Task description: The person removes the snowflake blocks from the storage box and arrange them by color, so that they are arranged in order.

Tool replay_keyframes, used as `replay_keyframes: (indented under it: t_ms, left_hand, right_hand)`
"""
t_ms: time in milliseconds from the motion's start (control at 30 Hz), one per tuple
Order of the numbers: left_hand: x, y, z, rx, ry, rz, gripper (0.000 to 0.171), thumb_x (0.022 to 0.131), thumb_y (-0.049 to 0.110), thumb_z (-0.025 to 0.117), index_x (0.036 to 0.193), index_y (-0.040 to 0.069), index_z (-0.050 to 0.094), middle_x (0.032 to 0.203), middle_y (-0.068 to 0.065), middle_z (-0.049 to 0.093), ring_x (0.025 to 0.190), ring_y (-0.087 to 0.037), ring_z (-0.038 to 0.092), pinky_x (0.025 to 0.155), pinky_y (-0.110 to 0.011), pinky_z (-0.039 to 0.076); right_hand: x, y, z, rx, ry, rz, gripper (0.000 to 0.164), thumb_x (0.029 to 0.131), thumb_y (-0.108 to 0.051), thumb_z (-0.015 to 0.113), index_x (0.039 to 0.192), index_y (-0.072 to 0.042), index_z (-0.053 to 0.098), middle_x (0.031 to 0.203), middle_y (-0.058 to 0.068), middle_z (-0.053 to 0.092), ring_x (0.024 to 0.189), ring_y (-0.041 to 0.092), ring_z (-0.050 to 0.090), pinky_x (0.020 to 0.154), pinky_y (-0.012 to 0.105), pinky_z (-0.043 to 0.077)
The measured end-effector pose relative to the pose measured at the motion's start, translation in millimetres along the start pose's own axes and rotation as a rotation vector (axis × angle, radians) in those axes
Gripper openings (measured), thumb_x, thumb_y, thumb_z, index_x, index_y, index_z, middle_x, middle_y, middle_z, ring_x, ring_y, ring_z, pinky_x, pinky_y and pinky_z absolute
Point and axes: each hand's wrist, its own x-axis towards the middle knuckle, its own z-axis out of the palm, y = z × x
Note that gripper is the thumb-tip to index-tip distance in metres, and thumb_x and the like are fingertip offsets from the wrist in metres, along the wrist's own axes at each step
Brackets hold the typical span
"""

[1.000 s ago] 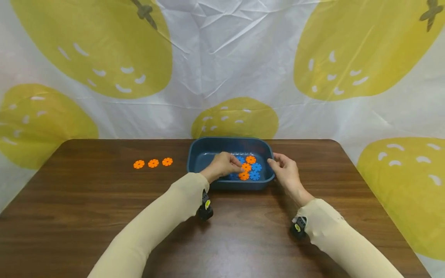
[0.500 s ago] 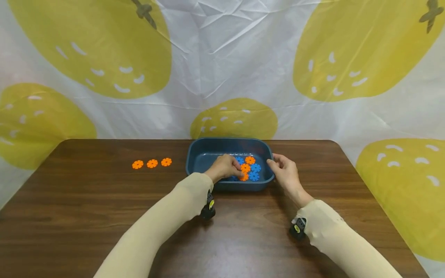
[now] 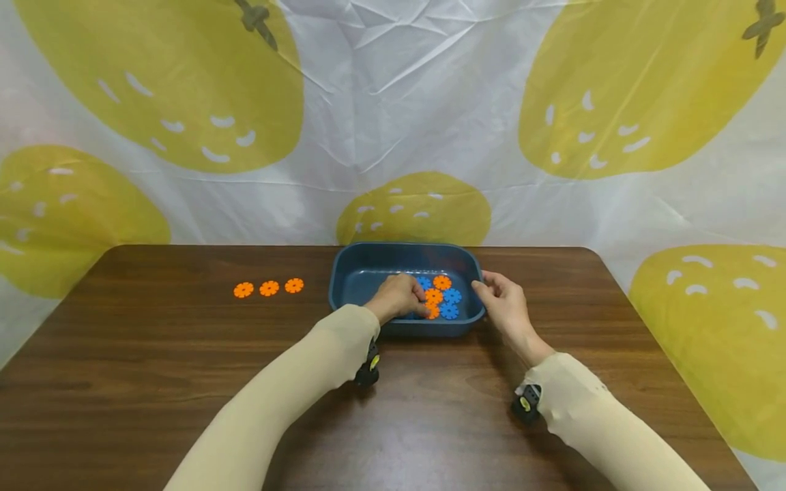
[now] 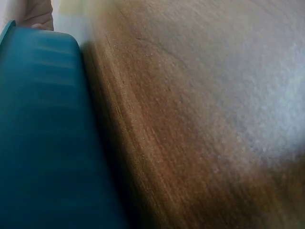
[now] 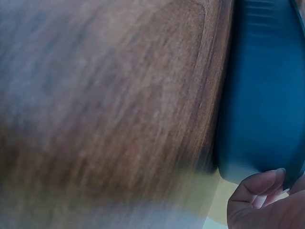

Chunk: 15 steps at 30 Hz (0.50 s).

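Observation:
A dark blue plastic basin (image 3: pixel 408 329) stands near the table's back edge, holding several orange and blue notched interlocking discs. My left hand (image 3: pixel 396 298) reaches over its front wall, fingers bent down to the left edge of the frontmost orange disc (image 3: pixel 433 311); I cannot tell if they pinch it. Behind lies another orange disc (image 3: pixel 433 296), with a blue disc (image 3: pixel 452 296) beside it. My right hand (image 3: pixel 506 305) grips the basin's right rim between thumb and fingers, and the right wrist view shows this hand (image 5: pixel 267 202) at the basin's corner.
Three orange notched discs (image 3: pixel 269 288) lie in a row on the brown wooden table (image 3: pixel 184 382), left of the basin. A white cloth (image 3: pixel 411 88) with yellow fruit shapes hangs behind the table.
My left hand has moved slightly down and forward, its fingertips now lower against the frontmost orange disc. The right hand keeps its grip on the basin, which stays in place.

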Motion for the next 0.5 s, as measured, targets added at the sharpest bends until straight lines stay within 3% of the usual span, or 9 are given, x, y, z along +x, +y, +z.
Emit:
replay_keyframes:
  t_ms: [500]
  left_hand:
    - [0.2, 0.1, -0.6, 0.055, -0.015, 0.051, 0.028, 0.071, 0.021, 0.083, 0.089, 0.006, 0.068, 0.085, -0.002, 0.060, 0.078, -0.016, 0.051, 0.075, -0.030, 0.046]
  right_hand:
    - [0.7, 0.8, 0.5, -0.007, -0.004, 0.008, 0.036, 0.095, -0.015, 0.055, 0.125, 0.005, 0.055, 0.066, 0.001, 0.049, 0.048, 0.005, 0.045, 0.045, 0.023, 0.044]
